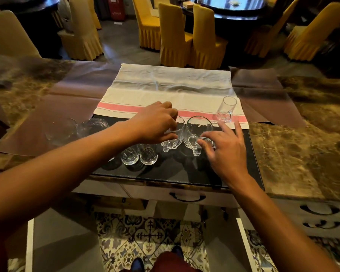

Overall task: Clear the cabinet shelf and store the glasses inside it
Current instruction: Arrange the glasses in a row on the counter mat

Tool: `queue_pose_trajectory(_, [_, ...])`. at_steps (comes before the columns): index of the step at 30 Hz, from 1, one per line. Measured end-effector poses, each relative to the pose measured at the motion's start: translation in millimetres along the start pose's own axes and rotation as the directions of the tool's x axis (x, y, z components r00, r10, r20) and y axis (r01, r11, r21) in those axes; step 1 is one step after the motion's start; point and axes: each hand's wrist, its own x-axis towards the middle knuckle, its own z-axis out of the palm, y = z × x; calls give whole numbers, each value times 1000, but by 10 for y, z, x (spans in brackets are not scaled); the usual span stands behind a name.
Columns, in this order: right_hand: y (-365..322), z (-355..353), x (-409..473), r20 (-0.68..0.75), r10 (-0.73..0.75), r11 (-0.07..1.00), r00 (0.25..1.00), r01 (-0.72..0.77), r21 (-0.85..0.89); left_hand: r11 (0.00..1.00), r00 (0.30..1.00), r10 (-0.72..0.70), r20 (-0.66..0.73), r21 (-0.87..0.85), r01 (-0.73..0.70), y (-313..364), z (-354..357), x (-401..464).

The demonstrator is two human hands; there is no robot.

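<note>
A person stands at a marble-patterned counter [294, 154], both bare arms reaching forward over a black leather mat [185, 169] that lies at the counter's near edge. The left hand [153, 122] curls over the rim of a clear glass mug [173, 138], fingers bent round its top edge and gripping it. Just beside it on the right stands a second glass mug [196, 132], the two almost touching. The right hand [224, 146] has its thumb and forefinger closing on that second mug's handle side while the other fingers spread straight out; whether it truly grips the glass cannot be told.

Nearer the person, two small tumblers [139, 156] sit side by side on the mat, partly under the left forearm. Two larger rounded glasses [77, 128] stand further left, at the mat's edge on a brown paper sheet [47, 114]. A tall narrow glass [226, 108] stands upright, well apart to the right, on a white cloth with a pink stripe [165, 85] that overlaps the far side of the mat.

Below the counter edge a white drawer front with a dark handle [186, 197] shows, and open cabinet doors [29, 244] frame a patterned tile floor [149, 232]. Beyond the counter stand yellow skirted chairs [175, 36] around a dark round table [234, 8].
</note>
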Motion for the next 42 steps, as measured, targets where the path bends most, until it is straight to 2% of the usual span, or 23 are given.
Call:
queue_pose_trajectory(10, [-36, 97, -233, 48, 68, 997, 997, -70, 40, 987, 976, 50, 212, 139, -80, 138, 116, -16])
queue_pose_trajectory(14, [-68, 144, -286, 27, 69, 997, 997, -69, -24, 981, 973, 42, 229, 175, -83, 154, 110, -5])
queue_pose_trajectory(18, [-83, 188, -325, 35, 99, 995, 994, -99, -2, 976, 966, 38, 256, 200, -92, 153, 113, -3])
queue_pose_trajectory(35, [-31, 252, -428, 5, 113, 994, 994, -113, 14, 983, 953, 67, 294, 143, -114, 182, 245, -27])
queue_pose_trajectory(42, [-19, 162, -424, 66, 88, 996, 994, -90, 27, 998, 958, -15, 286, 61, -2, 197, 158, -26])
